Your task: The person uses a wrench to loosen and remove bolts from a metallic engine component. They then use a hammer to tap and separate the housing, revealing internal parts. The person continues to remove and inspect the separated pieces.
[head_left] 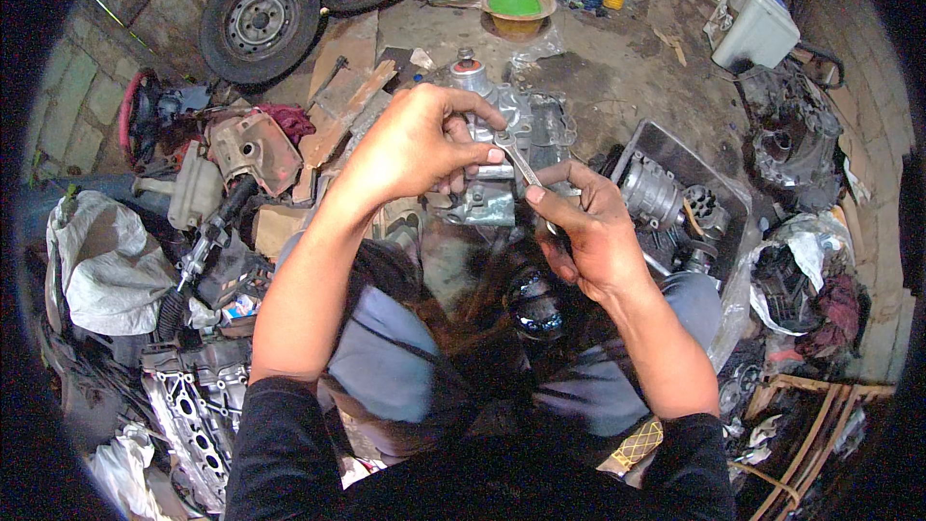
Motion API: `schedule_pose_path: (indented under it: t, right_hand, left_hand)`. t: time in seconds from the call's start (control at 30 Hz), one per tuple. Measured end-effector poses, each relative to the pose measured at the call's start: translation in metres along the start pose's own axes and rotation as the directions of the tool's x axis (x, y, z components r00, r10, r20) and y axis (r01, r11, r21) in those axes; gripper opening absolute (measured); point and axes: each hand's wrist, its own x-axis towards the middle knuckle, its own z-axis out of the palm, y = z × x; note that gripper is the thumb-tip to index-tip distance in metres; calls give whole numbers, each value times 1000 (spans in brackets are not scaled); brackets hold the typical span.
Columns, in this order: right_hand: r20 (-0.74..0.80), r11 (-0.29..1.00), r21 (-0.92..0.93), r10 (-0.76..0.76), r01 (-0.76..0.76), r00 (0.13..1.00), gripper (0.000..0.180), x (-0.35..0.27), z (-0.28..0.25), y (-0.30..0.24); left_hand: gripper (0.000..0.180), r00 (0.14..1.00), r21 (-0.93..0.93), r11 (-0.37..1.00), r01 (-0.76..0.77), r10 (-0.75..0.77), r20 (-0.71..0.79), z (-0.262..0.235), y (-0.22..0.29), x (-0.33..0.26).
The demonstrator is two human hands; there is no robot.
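A grey metal housing [490, 205], with machined faces and a round neck at its far end, stands on the ground between my knees. My right hand [596, 222] grips a combination wrench [525, 168] between thumb and fingers, its shank slanting up and left over the housing. Over the housing's left side, my left hand [420, 140] is bent inward. Its thumb and forefinger tips close in on the far end of the wrench, one on each side. Whatever the wrench end sits on is hidden by the fingers.
To the right, a dark tray [738, 232] holds metal engine parts. An engine cylinder head [193, 415] lies at lower left. Wheels [260, 24] lean at the back wall, near a green basin [514, 1]. A white container [750, 24] stands at far right.
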Motion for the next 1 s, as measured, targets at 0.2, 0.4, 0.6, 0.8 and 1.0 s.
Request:
schedule_pose_path:
  t: [0.2,0.4,0.6,0.8,1.0]
  right_hand:
    - [-21,991,-136,12,-14,1000,27,1,-2,-15]
    - [-77,973,-232,-25,6,997,24,22,-19,-28]
    - [-44,818,-574,-81,41,996,25,39,-31,-56]
    - [125,628,-775,46,69,991,25,69,-41,-96]
    - [259,606,-788,162,112,952,26,104,-50,-106]
  left_hand:
    - [31,1000,30,1000,1,-1,-18,-1,0,0]
    - [29,999,62,998,5,-2,-50,1,1,4]
    - [28,995,107,992,-66,74,-71,1,-5,7]
    - [31,975,266,949,-166,199,-101,-1,-6,10]
    - [34,957,334,909,-249,284,-61,1,-15,19]
